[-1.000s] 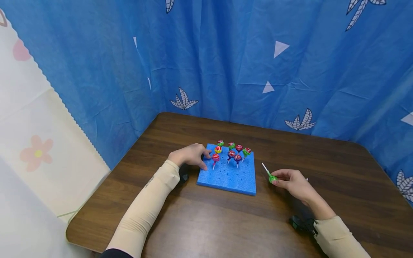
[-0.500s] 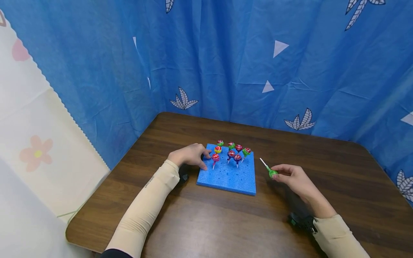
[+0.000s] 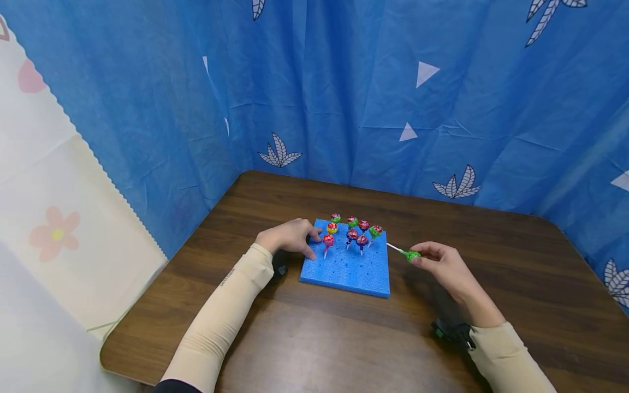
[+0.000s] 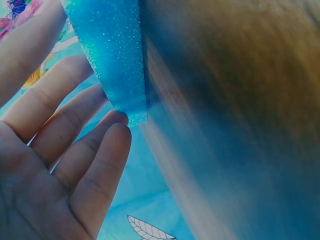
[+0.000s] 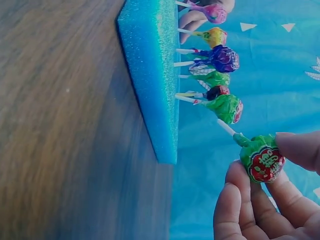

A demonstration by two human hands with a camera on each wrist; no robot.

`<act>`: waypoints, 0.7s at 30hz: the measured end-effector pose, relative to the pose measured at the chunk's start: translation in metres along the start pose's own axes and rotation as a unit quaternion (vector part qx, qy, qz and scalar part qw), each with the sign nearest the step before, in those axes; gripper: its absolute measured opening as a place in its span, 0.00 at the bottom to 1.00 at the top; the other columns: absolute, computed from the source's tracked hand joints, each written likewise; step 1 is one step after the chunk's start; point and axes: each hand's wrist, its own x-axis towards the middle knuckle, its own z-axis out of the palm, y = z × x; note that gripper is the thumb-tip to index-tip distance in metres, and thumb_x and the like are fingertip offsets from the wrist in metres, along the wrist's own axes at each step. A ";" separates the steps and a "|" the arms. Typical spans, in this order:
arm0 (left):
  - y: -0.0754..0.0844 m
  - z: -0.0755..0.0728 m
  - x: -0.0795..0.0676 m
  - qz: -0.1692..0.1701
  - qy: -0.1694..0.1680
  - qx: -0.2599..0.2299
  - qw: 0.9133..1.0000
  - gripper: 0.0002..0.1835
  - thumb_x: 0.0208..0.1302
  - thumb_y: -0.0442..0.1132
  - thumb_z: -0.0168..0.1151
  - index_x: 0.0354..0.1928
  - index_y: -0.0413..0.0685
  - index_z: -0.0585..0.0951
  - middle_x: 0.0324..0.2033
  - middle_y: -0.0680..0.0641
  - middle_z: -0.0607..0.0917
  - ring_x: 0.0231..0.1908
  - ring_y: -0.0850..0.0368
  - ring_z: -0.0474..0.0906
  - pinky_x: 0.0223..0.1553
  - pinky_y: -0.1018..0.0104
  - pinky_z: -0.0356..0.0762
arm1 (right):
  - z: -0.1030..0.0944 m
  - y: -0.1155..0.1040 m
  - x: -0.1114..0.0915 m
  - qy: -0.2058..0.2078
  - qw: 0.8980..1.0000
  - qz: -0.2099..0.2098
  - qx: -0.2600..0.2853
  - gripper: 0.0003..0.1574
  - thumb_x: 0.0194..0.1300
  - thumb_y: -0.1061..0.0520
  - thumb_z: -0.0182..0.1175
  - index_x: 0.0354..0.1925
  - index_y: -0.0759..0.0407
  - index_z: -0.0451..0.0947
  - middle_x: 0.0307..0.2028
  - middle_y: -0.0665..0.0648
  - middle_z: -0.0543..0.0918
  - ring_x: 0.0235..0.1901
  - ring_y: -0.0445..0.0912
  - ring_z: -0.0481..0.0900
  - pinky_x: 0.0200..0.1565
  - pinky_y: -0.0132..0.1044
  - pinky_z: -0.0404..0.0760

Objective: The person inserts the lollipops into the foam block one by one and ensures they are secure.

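A blue foam block (image 3: 354, 273) lies on the table, with several wrapped lollipops standing in it by their sticks. My left hand (image 3: 291, 237) rests at the block's left side, its fingers extended and touching the edge; the fingertips (image 4: 114, 119) meet the foam in the left wrist view. To the right of the block, my right hand (image 3: 444, 268) pinches a green lollipop (image 5: 262, 157) by its wrapped head. The white stick of this lollipop points left, toward the block. Nearest to it in the foam is another green lollipop (image 3: 375, 231).
Small holes dot the front of the foam block. Among the standing lollipops are a pink one (image 3: 328, 240), a yellow one (image 3: 332, 228) and a purple one (image 3: 361, 240). The brown wooden table (image 3: 304, 333) meets a blue curtain (image 3: 334, 109) behind.
My right hand has moved up and left with the green lollipop, whose stick has turned flatter and come closer to the block. The left hand and the block have stayed in place.
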 end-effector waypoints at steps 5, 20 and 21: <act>0.000 0.000 -0.001 -0.001 0.000 -0.001 1.000 0.26 0.58 0.47 0.74 0.58 0.48 0.84 0.70 0.47 0.73 0.73 0.48 0.64 0.70 0.54 0.68 | 0.001 -0.003 0.002 0.007 1.000 0.001 0.007 0.23 0.71 0.58 0.60 0.59 0.69 0.75 0.46 0.55 0.82 0.44 0.50 0.80 0.50 0.35 0.82; 0.001 -0.001 -0.001 -0.001 0.001 0.001 1.000 0.26 0.58 0.47 0.75 0.58 0.47 0.84 0.70 0.47 0.73 0.73 0.48 0.65 0.70 0.54 0.69 | 0.007 -0.010 0.014 0.026 0.999 -0.028 0.002 0.23 0.72 0.59 0.60 0.61 0.67 0.73 0.49 0.64 0.82 0.45 0.53 0.84 0.46 0.27 0.84; 0.001 -0.001 -0.001 -0.001 0.001 0.002 1.000 0.26 0.58 0.47 0.75 0.58 0.47 0.84 0.70 0.47 0.73 0.73 0.48 0.65 0.70 0.54 0.69 | 0.007 -0.011 0.015 0.028 0.999 -0.026 0.004 0.23 0.71 0.59 0.60 0.61 0.68 0.72 0.48 0.63 0.81 0.45 0.54 0.84 0.46 0.27 0.84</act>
